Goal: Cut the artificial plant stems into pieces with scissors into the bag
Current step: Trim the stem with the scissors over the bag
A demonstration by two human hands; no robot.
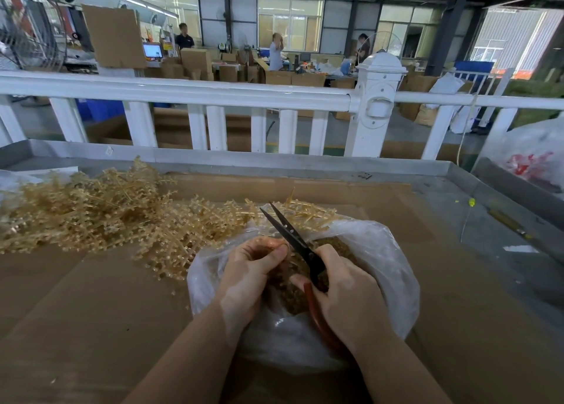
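A clear plastic bag [387,269] stands open on the cardboard in front of me, with cut tan pieces [300,266] inside. My right hand [345,296] grips the red handles of black scissors [290,229], whose blades are parted and point up and away over the bag. My left hand [253,269] is curled over the bag's mouth and pinches a small bit of tan stem beside the blades. A big heap of tan artificial plant stems [100,214] lies to the left, reaching up to the bag.
Brown cardboard [91,312] covers a grey metal table with a raised rim [305,161]. A white railing [213,92] runs behind it. Another plastic bag [531,153] sits at the far right. People and cardboard boxes stand far beyond.
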